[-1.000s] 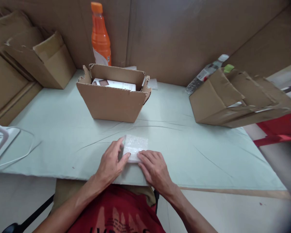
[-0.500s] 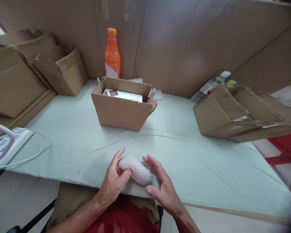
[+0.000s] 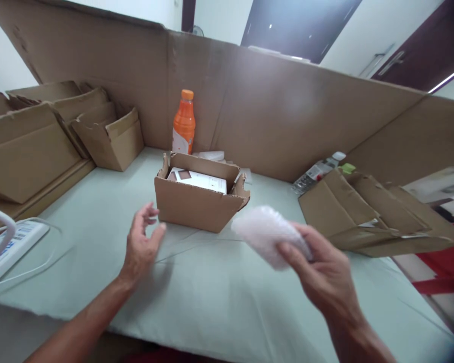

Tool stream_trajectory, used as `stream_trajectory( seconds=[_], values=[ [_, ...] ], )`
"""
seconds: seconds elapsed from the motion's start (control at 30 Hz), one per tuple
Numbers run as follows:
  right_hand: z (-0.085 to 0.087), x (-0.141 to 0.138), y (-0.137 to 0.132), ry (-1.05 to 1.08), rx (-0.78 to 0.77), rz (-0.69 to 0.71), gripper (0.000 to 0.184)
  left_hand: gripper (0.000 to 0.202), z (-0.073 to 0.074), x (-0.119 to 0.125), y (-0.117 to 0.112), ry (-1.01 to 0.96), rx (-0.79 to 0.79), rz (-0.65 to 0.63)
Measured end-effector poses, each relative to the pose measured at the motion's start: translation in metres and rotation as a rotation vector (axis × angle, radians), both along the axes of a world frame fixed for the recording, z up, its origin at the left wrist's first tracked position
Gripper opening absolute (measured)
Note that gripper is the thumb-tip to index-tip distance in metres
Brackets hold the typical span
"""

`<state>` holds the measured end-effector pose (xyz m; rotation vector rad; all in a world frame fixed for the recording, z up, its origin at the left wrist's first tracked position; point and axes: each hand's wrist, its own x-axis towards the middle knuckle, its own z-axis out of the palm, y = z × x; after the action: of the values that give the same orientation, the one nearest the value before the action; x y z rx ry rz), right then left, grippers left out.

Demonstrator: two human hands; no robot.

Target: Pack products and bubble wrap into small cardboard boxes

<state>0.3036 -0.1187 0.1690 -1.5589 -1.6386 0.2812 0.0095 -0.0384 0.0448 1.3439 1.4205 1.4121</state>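
Between the thumb and fingers of my right hand (image 3: pixel 321 267) is a bubble-wrapped bundle (image 3: pixel 267 234), raised above the table. The wrap hides what is inside it. My left hand (image 3: pixel 142 242) holds nothing, its thumb and fingers apart, near the left front corner of an open cardboard box (image 3: pixel 192 204). That box stands upright on the table and contains a white printed box (image 3: pixel 200 180). The bundle's far end is just right of and in front of the cardboard box.
An orange drink bottle (image 3: pixel 184 123) stands behind the box. Cut cardboard boxes (image 3: pixel 109 133) line the left; more cardboard (image 3: pixel 340 206) and a leaning clear bottle (image 3: pixel 318 171) are at right. A white power strip (image 3: pixel 17 247) with cable lies left. A cardboard wall (image 3: pixel 268 111) closes the back.
My right hand has lifted the bubble-wrapped bundle up and forward from the table's front edge. My left hand has let go of it and moved left and forward. The view has tilted up.
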Motion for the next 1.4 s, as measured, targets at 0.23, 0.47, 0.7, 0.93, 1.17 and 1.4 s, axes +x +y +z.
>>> stream_trajectory(
  seconds=[0.23, 0.47, 0.7, 0.93, 1.17, 1.4],
  values=[
    [0.059, -0.014, 0.115, -0.393, -0.145, -0.057, 0.034, 0.077, -0.041, 0.004, 0.052, 0.113, 0.081, 0.019],
    [0.081, -0.042, 0.179, -1.070, -0.741, -0.020, 0.026, 0.078, -0.054, 0.004, 0.051, 0.132, 0.017, -0.048],
    [0.083, -0.059, 0.211, -1.184, -0.956, 0.129, 0.013, 0.077, -0.058, 0.006, 0.054, 0.118, 0.009, -0.058],
    [0.074, -0.065, 0.216, -1.233, -0.960, 0.165, 0.009, 0.076, -0.059, 0.007, 0.054, 0.125, -0.003, -0.050],
    [0.069, -0.061, 0.214, -1.209, -0.958, 0.201, 0.013, 0.077, -0.056, 0.008, 0.054, 0.108, -0.023, -0.063],
    [0.064, -0.054, 0.200, -1.103, -0.871, 0.155, 0.027, 0.075, -0.053, 0.007, 0.052, 0.078, -0.018, -0.060]
  ],
)
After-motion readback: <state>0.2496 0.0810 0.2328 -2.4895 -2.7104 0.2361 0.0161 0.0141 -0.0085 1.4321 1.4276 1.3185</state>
